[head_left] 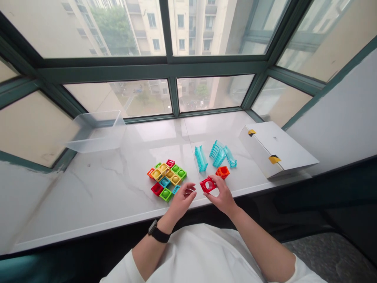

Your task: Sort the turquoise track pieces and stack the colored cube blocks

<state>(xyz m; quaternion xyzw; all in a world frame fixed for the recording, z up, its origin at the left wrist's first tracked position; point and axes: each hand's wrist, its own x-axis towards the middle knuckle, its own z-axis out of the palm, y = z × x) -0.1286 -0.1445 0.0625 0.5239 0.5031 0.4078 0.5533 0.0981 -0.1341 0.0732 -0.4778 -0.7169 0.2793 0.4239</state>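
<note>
My right hand (223, 197) grips a red block (207, 185) with a round hole through its face, between thumb and fingers near the sill's front edge. To its left, my left hand (182, 200) holds nothing, its fingers loosely bent and apart from the thumb. An orange hollow block (222, 172) rests just beyond my right hand. Left of my left hand lies a cluster of coloured blocks (165, 182) in yellow, green, red, blue and orange, some stacked on others. Further back are a straight clear-blue track piece (201, 158) and curved clear-blue track pieces (218, 153).
All this lies on a white marble-patterned sill (100, 188) below green-framed windows. A clear plastic bin (98, 145) stands at the back left. On the right is a white box (279, 147) with yellow-and-black tabs.
</note>
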